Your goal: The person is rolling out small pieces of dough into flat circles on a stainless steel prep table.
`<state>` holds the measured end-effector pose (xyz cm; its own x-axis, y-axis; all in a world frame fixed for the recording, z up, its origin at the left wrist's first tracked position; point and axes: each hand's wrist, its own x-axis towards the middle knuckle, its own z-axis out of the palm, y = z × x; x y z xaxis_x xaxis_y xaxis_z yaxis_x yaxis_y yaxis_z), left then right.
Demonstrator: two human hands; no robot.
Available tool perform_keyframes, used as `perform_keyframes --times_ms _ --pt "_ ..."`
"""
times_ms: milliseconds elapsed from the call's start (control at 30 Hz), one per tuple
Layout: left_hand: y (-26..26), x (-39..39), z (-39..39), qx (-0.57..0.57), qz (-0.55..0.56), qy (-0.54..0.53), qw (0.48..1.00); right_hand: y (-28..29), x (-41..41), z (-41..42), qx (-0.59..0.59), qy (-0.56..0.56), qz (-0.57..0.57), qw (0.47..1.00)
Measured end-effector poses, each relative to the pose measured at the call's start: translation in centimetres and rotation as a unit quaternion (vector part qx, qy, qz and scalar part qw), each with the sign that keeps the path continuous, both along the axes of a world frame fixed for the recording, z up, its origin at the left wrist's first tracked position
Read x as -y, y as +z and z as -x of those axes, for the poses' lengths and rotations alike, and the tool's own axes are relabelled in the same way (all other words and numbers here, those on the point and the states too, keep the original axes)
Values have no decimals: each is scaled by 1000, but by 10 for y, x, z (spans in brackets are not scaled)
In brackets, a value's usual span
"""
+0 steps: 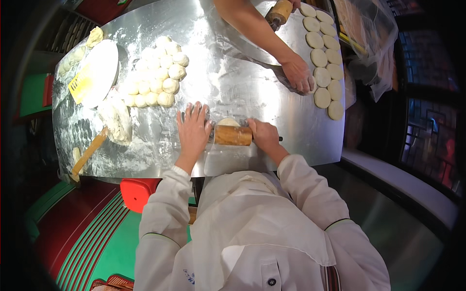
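My right hand [266, 134] is closed around the right handle of a wooden rolling pin [233, 136], whose dark handle tip pokes out beyond it. Just past the roller shows the far edge of a flattened dough round [228, 122]; its near part is hidden. At the pin's left end, my left hand [193, 125] lies palm down with its fingers spread, the thumb close to the left handle. Whether it touches that handle I cannot tell. Beyond my left hand sits a cluster of floured dough balls [160, 83].
Across the metal table [233, 98], a co-worker's hand [298, 74] touches a dough piece beside rows of flat rounds [322, 77]. Another rolling pin [279, 14] is in their other hand. At left are a white board [103, 72], a yellow scraper [78, 87] and a wooden-handled tool [89, 151].
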<state>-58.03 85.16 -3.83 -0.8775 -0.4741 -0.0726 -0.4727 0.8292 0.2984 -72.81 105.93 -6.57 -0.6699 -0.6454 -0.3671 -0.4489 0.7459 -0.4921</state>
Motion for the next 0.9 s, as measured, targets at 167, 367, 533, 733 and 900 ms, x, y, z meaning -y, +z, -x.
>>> perform_keyframes --times_ms 167,367,533,733,900 --pt "-22 21 16 -178 -23 109 978 24 20 45 128 0 -12 992" --pt "-32 -58 -8 -112 -306 191 926 -16 -40 29 44 -53 60 996" --pt "1 -56 -24 -122 -334 228 906 36 -50 4 45 -65 0 997" --pt "14 -16 -6 -78 16 -29 996 15 -42 -46 59 38 53 996" --pt "-14 1 37 -52 6 -51 997 12 -20 -5 97 -37 101 989"
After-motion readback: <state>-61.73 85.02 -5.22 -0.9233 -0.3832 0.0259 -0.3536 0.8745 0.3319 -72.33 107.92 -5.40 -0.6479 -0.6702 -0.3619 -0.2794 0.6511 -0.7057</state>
